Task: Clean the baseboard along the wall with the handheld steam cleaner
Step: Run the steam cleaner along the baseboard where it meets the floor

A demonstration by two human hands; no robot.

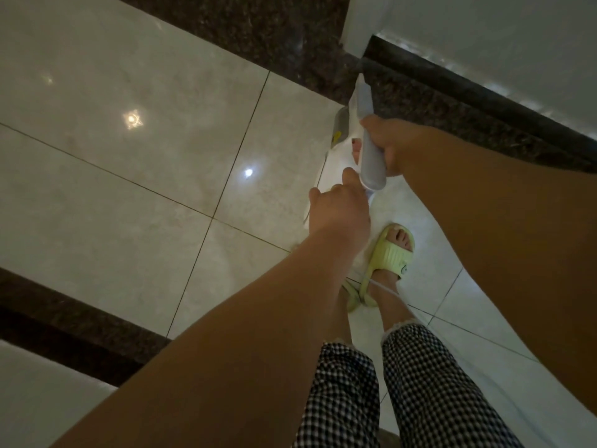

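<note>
The right hand [391, 145] reaches forward and down on a straight arm, its fingers and thumb curled round the grey handle of the steam cleaner [368, 137]. The left hand [339, 211] reaches in just below it, knuckles up, fingers curled at the rear end of the handle where the white cord [384, 291] leaves it; whether it grips the cord or the cleaner's end cannot be told from this angle.

The steam cleaner is white and grey, with a slim tapered nozzle [361, 88] pointing away from the person. The nozzle tip is close to the inner corner where the dark baseboard [484, 88] meets the white door frame [355, 24]. A rounder white and grey body with a small yellow mark sits left of the handle, partly hidden by both hands.

The baseboard is glossy, dark and speckled, running along the foot of the pale wall [517, 37]. A matching dark stone strip [258, 30] crosses the floor. The floor [129, 156] is shiny pale tile reflecting ceiling lights. Below the hands stand the person's legs in checked trousers [436, 383] and pale yellow-green slippers [392, 253]; the cord trails past the ankles.
</note>
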